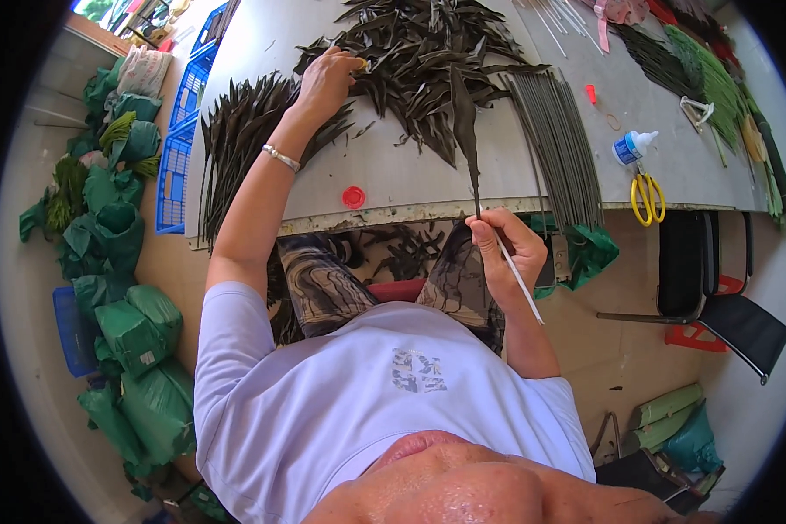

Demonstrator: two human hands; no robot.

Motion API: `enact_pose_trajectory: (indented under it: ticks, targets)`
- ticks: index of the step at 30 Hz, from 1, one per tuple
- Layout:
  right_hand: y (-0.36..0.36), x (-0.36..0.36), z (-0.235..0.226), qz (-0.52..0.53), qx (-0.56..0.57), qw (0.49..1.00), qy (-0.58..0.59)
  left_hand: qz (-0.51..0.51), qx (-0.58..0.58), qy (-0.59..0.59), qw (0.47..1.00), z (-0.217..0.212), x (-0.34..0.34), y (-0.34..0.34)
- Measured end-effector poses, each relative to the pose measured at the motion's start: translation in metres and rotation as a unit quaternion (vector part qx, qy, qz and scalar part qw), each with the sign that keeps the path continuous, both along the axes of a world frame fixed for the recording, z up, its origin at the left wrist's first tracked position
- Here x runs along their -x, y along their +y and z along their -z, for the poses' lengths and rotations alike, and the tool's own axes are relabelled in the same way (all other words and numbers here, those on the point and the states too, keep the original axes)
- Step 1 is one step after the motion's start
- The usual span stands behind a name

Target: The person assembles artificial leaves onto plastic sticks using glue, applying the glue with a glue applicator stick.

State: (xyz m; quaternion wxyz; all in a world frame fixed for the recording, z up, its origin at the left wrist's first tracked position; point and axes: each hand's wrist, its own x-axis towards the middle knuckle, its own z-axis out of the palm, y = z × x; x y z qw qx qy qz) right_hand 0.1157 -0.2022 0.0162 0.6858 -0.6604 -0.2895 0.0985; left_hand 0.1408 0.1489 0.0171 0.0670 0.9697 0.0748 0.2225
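My right hand is closed in a pinch around a thin stem, in front of the table's near edge. The stem's lower part is white. At its upper end stands one long dark artificial leaf, pointing away from me over the table. My left hand, with a bracelet at the wrist, reaches to the left side of a loose heap of dark leaves. Its fingers bend in among the leaves beside a small yellow piece; what they pinch, if anything, is hidden.
Left of the heap lies a bundle of leaves; right of it, dark stems. A red cap, glue bottle and yellow-handled scissors lie near the front edge. Blue crates stand left, a black chair right.
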Motion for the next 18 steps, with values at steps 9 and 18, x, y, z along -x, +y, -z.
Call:
enact_pose_trajectory:
  ticks: [9, 18]
  targets:
    - [0.000, -0.010, -0.018, 0.020, 0.045, 0.997, -0.054, 0.154, 0.057, -0.097, 0.982, -0.043, 0.023, -0.031]
    - [0.052, -0.015, -0.023, 0.000, 0.067, 0.987, -0.144, 0.223, 0.000, -0.055, 0.973, -0.066, 0.093, -0.116]
